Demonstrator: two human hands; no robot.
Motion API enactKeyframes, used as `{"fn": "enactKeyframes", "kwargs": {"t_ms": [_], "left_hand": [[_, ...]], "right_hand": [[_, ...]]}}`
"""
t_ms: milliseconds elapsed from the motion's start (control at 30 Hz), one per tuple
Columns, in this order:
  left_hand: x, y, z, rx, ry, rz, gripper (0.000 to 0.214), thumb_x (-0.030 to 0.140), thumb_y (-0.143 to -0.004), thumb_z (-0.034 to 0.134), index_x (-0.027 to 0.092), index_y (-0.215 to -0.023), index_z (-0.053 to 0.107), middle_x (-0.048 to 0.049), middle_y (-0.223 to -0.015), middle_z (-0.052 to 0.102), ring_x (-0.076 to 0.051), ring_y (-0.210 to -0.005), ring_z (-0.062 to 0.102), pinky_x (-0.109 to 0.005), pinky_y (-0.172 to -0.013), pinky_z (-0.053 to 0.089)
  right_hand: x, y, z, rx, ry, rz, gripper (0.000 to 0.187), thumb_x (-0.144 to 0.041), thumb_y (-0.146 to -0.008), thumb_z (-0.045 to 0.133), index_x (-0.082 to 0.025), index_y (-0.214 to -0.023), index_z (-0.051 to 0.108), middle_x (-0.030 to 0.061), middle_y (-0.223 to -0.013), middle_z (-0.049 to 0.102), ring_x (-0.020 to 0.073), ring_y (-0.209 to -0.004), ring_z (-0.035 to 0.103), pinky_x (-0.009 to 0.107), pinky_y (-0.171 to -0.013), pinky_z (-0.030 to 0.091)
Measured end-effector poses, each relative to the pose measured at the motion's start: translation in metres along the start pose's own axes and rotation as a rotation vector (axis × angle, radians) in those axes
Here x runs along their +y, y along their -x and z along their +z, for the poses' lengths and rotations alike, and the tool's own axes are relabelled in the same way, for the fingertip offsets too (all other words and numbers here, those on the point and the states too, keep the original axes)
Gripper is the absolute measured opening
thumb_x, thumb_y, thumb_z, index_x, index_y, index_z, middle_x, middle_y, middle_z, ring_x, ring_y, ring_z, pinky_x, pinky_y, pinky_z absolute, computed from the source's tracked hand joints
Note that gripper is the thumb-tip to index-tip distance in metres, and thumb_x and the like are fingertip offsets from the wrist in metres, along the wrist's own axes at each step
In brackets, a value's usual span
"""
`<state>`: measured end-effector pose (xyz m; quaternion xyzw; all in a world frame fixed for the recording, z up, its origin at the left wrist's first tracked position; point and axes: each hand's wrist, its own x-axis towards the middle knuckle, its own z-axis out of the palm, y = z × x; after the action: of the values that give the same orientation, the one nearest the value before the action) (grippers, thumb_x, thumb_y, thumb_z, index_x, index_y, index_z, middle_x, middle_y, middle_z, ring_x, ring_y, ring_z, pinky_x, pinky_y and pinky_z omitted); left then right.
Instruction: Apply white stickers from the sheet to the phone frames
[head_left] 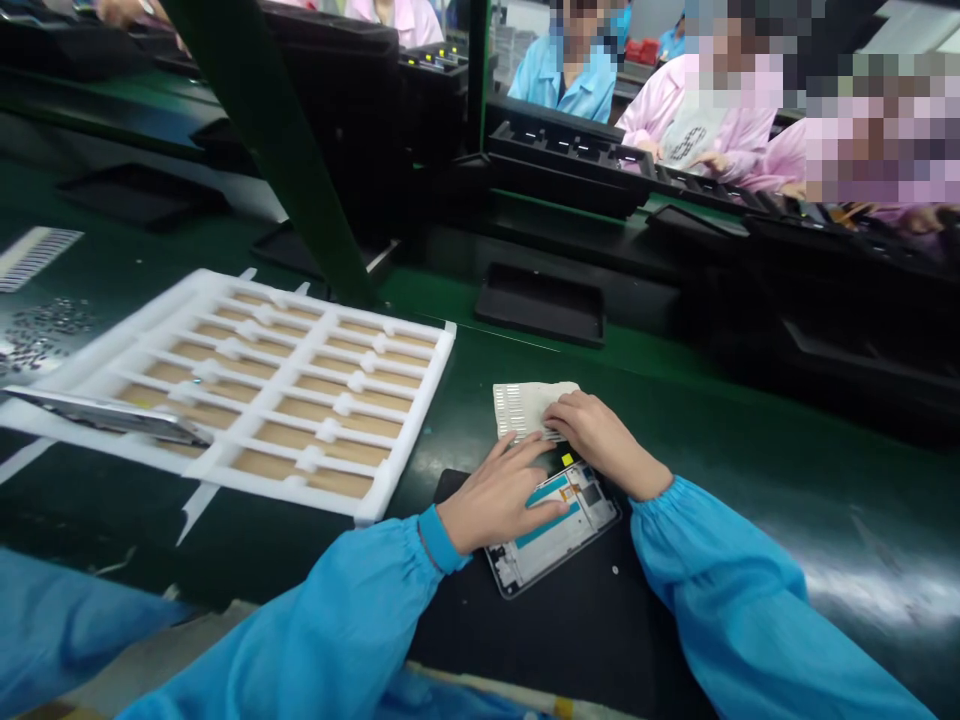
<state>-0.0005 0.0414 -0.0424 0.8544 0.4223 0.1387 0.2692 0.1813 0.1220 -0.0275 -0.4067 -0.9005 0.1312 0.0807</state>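
**Both Hands Crowding Sheet and Frame**

We are spreading our left hand (499, 497) open over the device frame (540, 568), gripping nothing visible; our right hand (596, 435) is curling over the white sheet (529, 402), and we cannot tell whether it is pinching. The frame is lying on the black mat (540, 640). We are risking a snagged orange flex (571, 494) if our left thumb drags. Green bench (750, 460) is opening rightward; the foam tray's edge (412, 410) is bounding us leftward.

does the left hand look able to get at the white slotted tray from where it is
Likely yes: just tabletop and black mat show between the left hand and the white tray, though the hand is over the device frame.
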Motion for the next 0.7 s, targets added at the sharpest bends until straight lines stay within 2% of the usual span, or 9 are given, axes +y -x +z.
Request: {"fn": "enactKeyframes", "kwargs": {"t_ms": [167,333,433,567,700], "left_hand": [[0.0,0.0,-0.002,0.0,0.025,0.022,0.037,0.05,-0.093,0.055,0.016,-0.094,0.07,-0.0124,-0.149,0.046,-0.03,-0.144,0.033,-0.052,-0.121,0.02],[-0.002,-0.001,-0.005,-0.024,0.063,0.033,0.037,0.05,-0.094,0.054,0.017,-0.097,0.07,-0.0127,-0.148,0.047,-0.029,-0.144,0.033,-0.051,-0.122,0.018],[-0.003,0.0,-0.006,-0.042,0.07,0.027,0.036,0.05,-0.094,0.054,0.017,-0.097,0.069,-0.0126,-0.148,0.047,-0.028,-0.146,0.03,-0.05,-0.122,0.019],[-0.003,0.001,-0.007,-0.056,0.072,0.026,0.039,0.051,-0.096,0.05,0.017,-0.097,0.067,-0.0124,-0.15,0.045,-0.028,-0.147,0.028,-0.052,-0.121,0.018],[-0.002,0.002,-0.007,-0.027,0.004,0.054,0.041,0.052,-0.097,0.047,0.016,-0.088,0.065,-0.0104,-0.16,0.027,-0.032,-0.148,0.023,-0.055,-0.122,0.011]], "right_hand": [[0.004,-0.001,0.001,-0.012,-0.053,-0.033,0.016,-0.014,-0.095,0.049,-0.018,-0.085,0.062,0.0075,-0.086,0.061,0.0224,-0.085,0.053,0.034,-0.078,0.039],[0.011,0.0,0.011,0.072,-0.225,0.021,0.017,-0.019,-0.095,0.047,-0.02,-0.081,0.057,0.0069,-0.086,0.058,0.0224,-0.086,0.051,0.036,-0.081,0.042],[0.015,0.001,0.012,0.171,-0.389,0.089,0.015,-0.025,-0.095,0.048,-0.02,-0.082,0.055,0.0053,-0.087,0.057,0.0205,-0.087,0.053,0.035,-0.082,0.045],[0.013,0.002,0.005,0.373,-0.634,0.224,0.019,-0.036,-0.097,0.044,-0.021,-0.09,0.052,0.0057,-0.093,0.06,0.0183,-0.087,0.058,0.033,-0.079,0.048],[0.002,0.013,-0.003,0.504,-0.853,0.316,0.025,-0.044,-0.096,0.044,-0.021,-0.087,0.049,0.0037,-0.082,0.063,0.0165,-0.078,0.062,0.032,-0.074,0.052]]}}
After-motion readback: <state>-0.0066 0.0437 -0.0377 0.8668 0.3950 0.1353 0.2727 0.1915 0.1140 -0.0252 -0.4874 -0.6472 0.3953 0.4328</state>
